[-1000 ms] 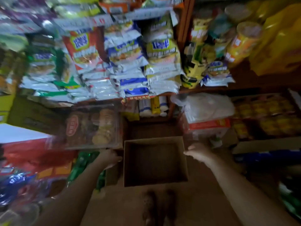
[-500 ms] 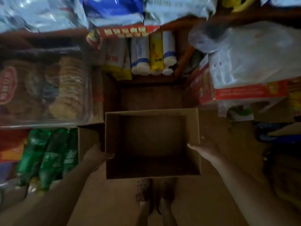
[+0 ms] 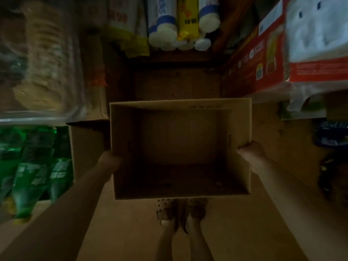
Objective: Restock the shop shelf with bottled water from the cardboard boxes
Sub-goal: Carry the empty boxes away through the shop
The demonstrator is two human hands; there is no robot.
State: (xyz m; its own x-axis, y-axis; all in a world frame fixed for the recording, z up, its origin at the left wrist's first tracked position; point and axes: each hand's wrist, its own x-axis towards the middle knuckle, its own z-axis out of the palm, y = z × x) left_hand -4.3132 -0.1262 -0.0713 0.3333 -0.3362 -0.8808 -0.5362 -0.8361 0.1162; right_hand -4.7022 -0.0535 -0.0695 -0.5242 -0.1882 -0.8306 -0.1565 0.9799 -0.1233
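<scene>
An open brown cardboard box sits in the middle of the view above the floor, and I see no bottles inside it. My left hand grips its left wall, with most of the fingers hidden behind the cardboard. On the opposite side my right hand holds the right wall, its thumb hooked over the rim. No bottled water shows clearly in this dim, blurred view.
Green bottles lie packed at the lower left under a clear tub of biscuits. A second cardboard box stands left of the held one. Red cartons fill the right shelf; white rolls hang above. My feet stand below the box.
The view has tilted down and closed in on the box. Both hands went from beside the box to gripping its side walls, and the box now sits nearer to me.
</scene>
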